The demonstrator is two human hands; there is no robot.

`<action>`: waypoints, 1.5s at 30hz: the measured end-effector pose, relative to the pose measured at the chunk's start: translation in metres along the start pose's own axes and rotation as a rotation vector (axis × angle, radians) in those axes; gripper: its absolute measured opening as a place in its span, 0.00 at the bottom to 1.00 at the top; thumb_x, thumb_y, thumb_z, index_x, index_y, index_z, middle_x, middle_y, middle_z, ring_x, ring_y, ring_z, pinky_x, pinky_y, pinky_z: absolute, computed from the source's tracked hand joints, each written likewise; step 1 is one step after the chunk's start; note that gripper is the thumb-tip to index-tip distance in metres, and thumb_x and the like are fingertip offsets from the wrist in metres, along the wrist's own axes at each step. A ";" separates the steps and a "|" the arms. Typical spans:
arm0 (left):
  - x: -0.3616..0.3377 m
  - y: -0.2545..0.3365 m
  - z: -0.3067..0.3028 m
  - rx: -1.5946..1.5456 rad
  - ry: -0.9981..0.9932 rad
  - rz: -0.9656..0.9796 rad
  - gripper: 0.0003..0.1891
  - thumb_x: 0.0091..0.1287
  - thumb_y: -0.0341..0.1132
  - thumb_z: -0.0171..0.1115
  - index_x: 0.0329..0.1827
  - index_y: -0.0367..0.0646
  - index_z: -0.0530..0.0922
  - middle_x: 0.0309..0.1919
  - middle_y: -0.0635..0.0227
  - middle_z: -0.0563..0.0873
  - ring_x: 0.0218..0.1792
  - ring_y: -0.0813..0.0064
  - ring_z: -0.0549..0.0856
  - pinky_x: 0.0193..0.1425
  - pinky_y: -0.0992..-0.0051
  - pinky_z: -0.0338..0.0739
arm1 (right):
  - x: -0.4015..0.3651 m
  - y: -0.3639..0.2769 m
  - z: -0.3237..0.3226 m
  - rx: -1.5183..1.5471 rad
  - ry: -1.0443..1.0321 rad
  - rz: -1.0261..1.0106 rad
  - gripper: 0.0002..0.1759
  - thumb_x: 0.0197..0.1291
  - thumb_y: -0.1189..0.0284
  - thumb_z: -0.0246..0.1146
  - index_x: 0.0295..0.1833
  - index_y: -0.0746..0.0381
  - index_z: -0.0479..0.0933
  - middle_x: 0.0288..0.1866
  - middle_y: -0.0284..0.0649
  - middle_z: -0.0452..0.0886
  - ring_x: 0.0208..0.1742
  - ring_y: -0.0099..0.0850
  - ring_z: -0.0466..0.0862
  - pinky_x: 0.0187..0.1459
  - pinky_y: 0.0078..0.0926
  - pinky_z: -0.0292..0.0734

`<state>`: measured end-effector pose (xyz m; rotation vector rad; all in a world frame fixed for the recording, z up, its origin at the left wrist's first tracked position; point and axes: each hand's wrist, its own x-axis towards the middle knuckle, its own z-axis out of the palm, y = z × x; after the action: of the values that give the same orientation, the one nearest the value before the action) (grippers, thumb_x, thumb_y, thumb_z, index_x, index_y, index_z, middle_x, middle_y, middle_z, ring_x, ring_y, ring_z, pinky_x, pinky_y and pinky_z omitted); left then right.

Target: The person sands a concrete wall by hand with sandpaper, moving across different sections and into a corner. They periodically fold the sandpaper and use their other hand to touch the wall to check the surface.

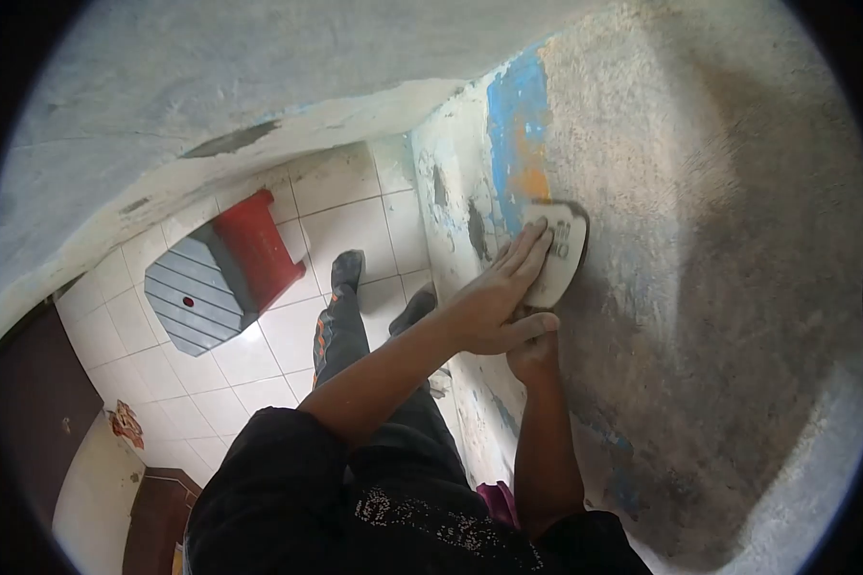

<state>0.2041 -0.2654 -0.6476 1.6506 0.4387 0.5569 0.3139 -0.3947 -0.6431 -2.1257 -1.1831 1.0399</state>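
A pale flat scraper (563, 251) with raised letters and a rounded dark edge lies against the rough wall (700, 316). My left hand (497, 299) rests on the scraper's face, fingers stretched out flat and thumb pointing across my right hand. Below it, my right hand (535, 353) is at the narrow end of the scraper; most of its fingers are hidden behind the left hand. A strip of blue and orange old paint (520, 134) shows on the wall just above the scraper.
A grey-topped step stool (197, 287) with a red side stands on the white tiled floor (340, 230), left of my feet. Another wall (259, 86) meets the worked one at a corner. A dark door-like panel (43, 402) is at far left.
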 end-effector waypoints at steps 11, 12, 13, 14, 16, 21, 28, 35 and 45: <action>0.053 -0.035 0.049 0.033 0.332 -0.221 0.45 0.71 0.50 0.53 0.73 0.20 0.43 0.72 0.26 0.48 0.74 0.33 0.51 0.78 0.53 0.47 | -0.044 -0.056 0.005 0.509 0.413 -0.248 0.45 0.62 0.62 0.62 0.75 0.69 0.47 0.73 0.51 0.58 0.64 0.42 0.73 0.59 0.37 0.72; 0.060 -0.044 0.048 0.068 0.421 -0.157 0.41 0.72 0.45 0.51 0.73 0.21 0.44 0.72 0.27 0.49 0.74 0.34 0.51 0.78 0.53 0.47 | -0.046 -0.056 0.001 0.503 0.405 -0.244 0.45 0.62 0.62 0.62 0.75 0.69 0.47 0.73 0.51 0.58 0.64 0.42 0.73 0.59 0.37 0.72; 0.063 -0.049 0.048 0.104 0.511 -0.093 0.37 0.72 0.40 0.49 0.74 0.22 0.46 0.72 0.28 0.50 0.75 0.34 0.50 0.78 0.53 0.47 | -0.047 -0.055 -0.006 0.378 0.367 -0.417 0.45 0.62 0.61 0.61 0.76 0.68 0.46 0.73 0.51 0.59 0.62 0.40 0.74 0.56 0.36 0.73; 0.063 -0.050 0.051 0.101 0.517 -0.098 0.37 0.72 0.40 0.49 0.74 0.22 0.46 0.72 0.28 0.50 0.75 0.34 0.50 0.78 0.53 0.47 | -0.048 -0.057 -0.011 0.253 0.326 -0.588 0.45 0.62 0.59 0.60 0.76 0.68 0.46 0.73 0.50 0.59 0.60 0.39 0.74 0.54 0.35 0.75; 0.063 -0.047 0.059 0.129 0.553 -0.060 0.33 0.72 0.35 0.46 0.74 0.24 0.47 0.73 0.30 0.50 0.76 0.37 0.50 0.79 0.54 0.45 | -0.048 -0.073 -0.018 0.237 0.348 -0.509 0.45 0.62 0.61 0.60 0.76 0.68 0.46 0.72 0.50 0.60 0.57 0.37 0.76 0.52 0.34 0.75; 0.044 -0.047 0.094 -0.077 0.536 0.011 0.32 0.73 0.34 0.44 0.73 0.21 0.48 0.73 0.31 0.50 0.75 0.37 0.50 0.79 0.54 0.42 | -0.031 -0.079 -0.014 0.282 0.452 -0.616 0.43 0.61 0.65 0.60 0.75 0.69 0.47 0.70 0.50 0.62 0.51 0.35 0.79 0.51 0.32 0.75; 0.073 -0.043 0.086 -0.270 0.801 -0.106 0.31 0.73 0.33 0.41 0.74 0.21 0.47 0.74 0.33 0.50 0.76 0.37 0.47 0.79 0.55 0.39 | -0.016 -0.075 -0.012 0.357 0.427 -0.587 0.43 0.62 0.66 0.59 0.75 0.70 0.46 0.69 0.50 0.65 0.51 0.34 0.79 0.52 0.31 0.75; 0.070 -0.059 0.067 -0.285 0.623 -0.261 0.31 0.78 0.42 0.34 0.77 0.32 0.46 0.78 0.43 0.46 0.79 0.51 0.44 0.79 0.63 0.41 | -0.011 -0.080 -0.007 0.451 0.396 -0.595 0.40 0.64 0.64 0.58 0.74 0.71 0.48 0.66 0.48 0.66 0.52 0.34 0.79 0.52 0.30 0.76; 0.054 -0.036 0.066 -0.236 0.490 -0.079 0.29 0.73 0.33 0.43 0.76 0.31 0.53 0.76 0.40 0.51 0.78 0.47 0.48 0.79 0.63 0.42 | -0.005 -0.075 -0.013 0.567 0.300 -0.335 0.34 0.65 0.68 0.59 0.72 0.71 0.55 0.65 0.52 0.71 0.56 0.38 0.80 0.54 0.34 0.77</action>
<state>0.2876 -0.2813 -0.6842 1.2585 0.7607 0.9224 0.2860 -0.3619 -0.5804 -1.5132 -0.9176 0.7552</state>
